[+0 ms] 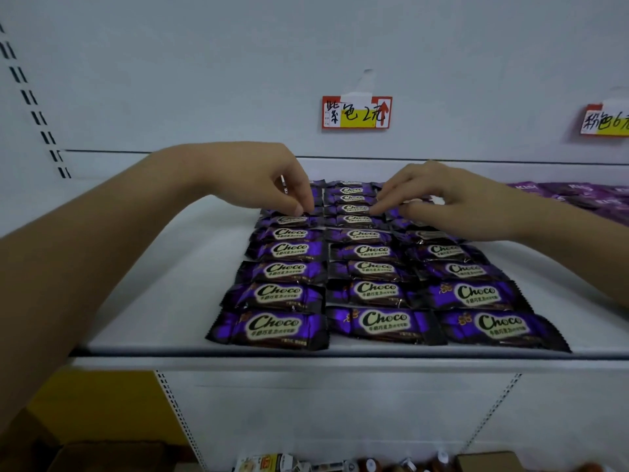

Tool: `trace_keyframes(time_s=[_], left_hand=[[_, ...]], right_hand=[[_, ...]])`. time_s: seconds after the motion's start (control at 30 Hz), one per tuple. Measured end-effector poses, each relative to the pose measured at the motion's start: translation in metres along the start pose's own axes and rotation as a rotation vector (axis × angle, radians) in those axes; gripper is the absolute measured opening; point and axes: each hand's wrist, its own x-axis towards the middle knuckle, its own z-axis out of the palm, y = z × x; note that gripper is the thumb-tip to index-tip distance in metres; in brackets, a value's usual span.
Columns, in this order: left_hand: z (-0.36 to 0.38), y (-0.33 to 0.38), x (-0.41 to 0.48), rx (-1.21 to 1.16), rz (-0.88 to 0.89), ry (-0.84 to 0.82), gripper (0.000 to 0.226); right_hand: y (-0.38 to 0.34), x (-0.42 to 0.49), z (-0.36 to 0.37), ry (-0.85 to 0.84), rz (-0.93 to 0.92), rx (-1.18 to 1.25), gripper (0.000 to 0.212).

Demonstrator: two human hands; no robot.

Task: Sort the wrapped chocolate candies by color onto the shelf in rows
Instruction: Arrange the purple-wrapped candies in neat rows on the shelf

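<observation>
Purple foil: wrapped candies (374,294) lie flat in three columns on the white shelf (153,301), most rows nearer the person than either hand. Left hand (269,178) has curled fingers, thumb and forefinger pinching a left-column candy (286,220); right hand (452,202) has fairly straight fingers, tips resting on the middle column beside it. Beyond the hands is a handwritten price tag (356,112) on the back wall, with lighter purple packs (578,195) past the right wrist.

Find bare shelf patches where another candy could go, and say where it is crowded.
Bare: the shelf left of the purple Choco candies, and the front right corner beside them. Crowded: their three columns, especially back rows under the left hand and right hand; magenta candies fill the far right.
</observation>
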Motion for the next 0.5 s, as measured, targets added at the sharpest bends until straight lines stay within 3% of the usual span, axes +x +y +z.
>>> trace_keyframes(time_s=[0.3,0.4,0.5], left_hand=[[0.002,0.004,0.001,0.006,0.012,-0.015,0.011],[0.000,-0.002,0.004,0.033,-0.020,0.088,0.013],[0.003,-0.011,0.009,0.143,-0.077,0.139,0.028]], right_hand=[[0.000,0.003,0.003,0.018,-0.095,-0.039,0.030],[0.004,0.006,0.002,0.039,-0.039,-0.060,0.034],[0.007,0.009,0.003,-0.053,0.057,-0.106,0.039]])
